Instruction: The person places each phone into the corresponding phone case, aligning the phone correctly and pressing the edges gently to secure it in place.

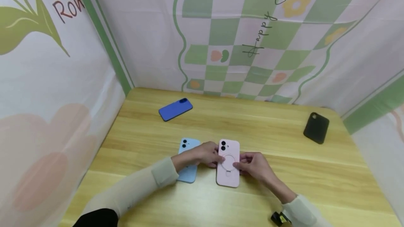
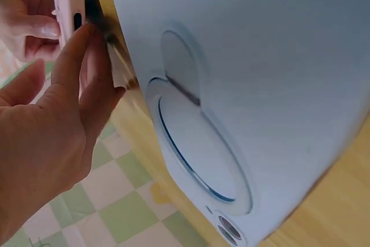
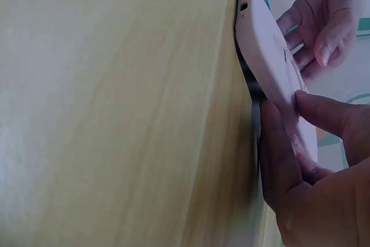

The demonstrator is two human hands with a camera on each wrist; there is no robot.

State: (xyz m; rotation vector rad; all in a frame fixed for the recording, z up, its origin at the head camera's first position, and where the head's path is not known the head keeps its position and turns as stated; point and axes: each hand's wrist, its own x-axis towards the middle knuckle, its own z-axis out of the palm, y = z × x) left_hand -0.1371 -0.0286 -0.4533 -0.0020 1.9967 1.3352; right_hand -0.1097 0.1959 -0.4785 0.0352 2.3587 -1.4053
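Looking like small draped-off booth, kinda makeshift. Going mostly by wrinkly printed hangings [image 1: 151, 38] closing in around wood-grain table [image 1: 268, 125]. Seeing green checks [image 1: 224, 31], little flowers [image 1: 295, 4] and "Happy" lettering [image 1: 260, 38] on back hanging [image 1: 233, 20], big peachy petals [image 1: 41, 181] and leaves [image 1: 19, 27] on left hanging [image 1: 69, 80], plus green band [image 1: 372, 108] on right hanging [image 1: 385, 136]. Catching same checks again in left wrist view. Giving off homey vibe, but not managing to tell actual home from studio corner.

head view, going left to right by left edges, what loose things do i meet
Dark blue phone → light blue phone → pink phone → small black-and-yellow item, partly hidden → black item.
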